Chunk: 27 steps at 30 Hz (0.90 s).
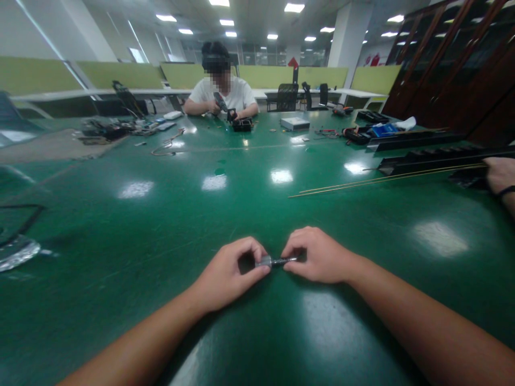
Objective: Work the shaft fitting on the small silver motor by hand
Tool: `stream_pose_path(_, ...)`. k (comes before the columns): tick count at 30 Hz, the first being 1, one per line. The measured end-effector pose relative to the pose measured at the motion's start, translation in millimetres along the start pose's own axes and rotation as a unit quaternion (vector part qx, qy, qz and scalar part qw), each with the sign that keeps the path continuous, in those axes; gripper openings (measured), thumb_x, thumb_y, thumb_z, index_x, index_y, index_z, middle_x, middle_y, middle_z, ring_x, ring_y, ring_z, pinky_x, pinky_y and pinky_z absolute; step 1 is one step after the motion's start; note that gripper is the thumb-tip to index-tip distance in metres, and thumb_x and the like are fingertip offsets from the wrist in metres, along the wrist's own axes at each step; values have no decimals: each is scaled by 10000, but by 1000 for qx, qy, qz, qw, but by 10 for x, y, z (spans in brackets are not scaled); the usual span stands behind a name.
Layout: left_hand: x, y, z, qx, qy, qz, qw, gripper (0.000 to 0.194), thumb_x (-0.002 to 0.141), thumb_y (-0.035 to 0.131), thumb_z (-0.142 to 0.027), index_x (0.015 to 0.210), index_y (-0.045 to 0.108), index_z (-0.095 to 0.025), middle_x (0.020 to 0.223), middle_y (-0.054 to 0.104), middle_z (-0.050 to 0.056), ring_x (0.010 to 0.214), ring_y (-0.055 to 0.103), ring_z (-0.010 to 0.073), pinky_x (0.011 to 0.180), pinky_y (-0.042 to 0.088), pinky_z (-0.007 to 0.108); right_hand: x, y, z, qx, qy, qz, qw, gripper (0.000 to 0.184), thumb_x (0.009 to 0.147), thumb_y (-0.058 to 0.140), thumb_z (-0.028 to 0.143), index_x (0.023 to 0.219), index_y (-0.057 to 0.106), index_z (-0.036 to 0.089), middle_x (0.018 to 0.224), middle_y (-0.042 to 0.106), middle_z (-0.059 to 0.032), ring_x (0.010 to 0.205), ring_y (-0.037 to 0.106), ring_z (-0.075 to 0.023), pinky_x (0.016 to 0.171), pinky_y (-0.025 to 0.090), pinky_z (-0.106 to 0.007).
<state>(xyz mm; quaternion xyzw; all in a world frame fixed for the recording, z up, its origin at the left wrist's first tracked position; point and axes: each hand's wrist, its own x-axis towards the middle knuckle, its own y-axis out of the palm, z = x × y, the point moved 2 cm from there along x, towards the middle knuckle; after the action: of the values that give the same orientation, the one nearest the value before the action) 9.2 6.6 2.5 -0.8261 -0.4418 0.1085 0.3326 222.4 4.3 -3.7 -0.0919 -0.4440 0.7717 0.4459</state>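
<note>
Head view: the left hand (227, 273) is curled, thumb and fingertips pinched on a short grey cylinder (264, 261). Facing it, the right hand (319, 254) pinches a thin dark shaft (278, 262) that runs from the cylinder's right end (whether the two are one piece, I cannot tell). Both parts lie between the hands, low over the near middle of the glossy green tabletop (161, 225). Beyond the right hand, two slender brass-coloured rods (341, 187) slant toward black channels (426, 161) and another person's hand (499, 174) at the right edge. Across the table, a co-worker in a white T-shirt (241, 94) holds a power drill (220, 102) near a black part (242, 125), left of a pale flat box (295, 124). Yellow-green partitions (265, 76) stand behind.
</note>
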Motion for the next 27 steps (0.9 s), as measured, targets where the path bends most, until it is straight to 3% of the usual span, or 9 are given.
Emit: stream_pose_path(27, -20, -1, 14, 3, 2, -1, 1000, 145, 864, 634, -270, 797, 541, -182, 902, 677, 31, 846, 619, 185, 781, 466, 295, -53, -124, -99, 30, 53, 33, 998, 81, 730, 701, 180, 799, 733, 154, 739, 677, -19, 661, 606, -123, 616, 452, -231)
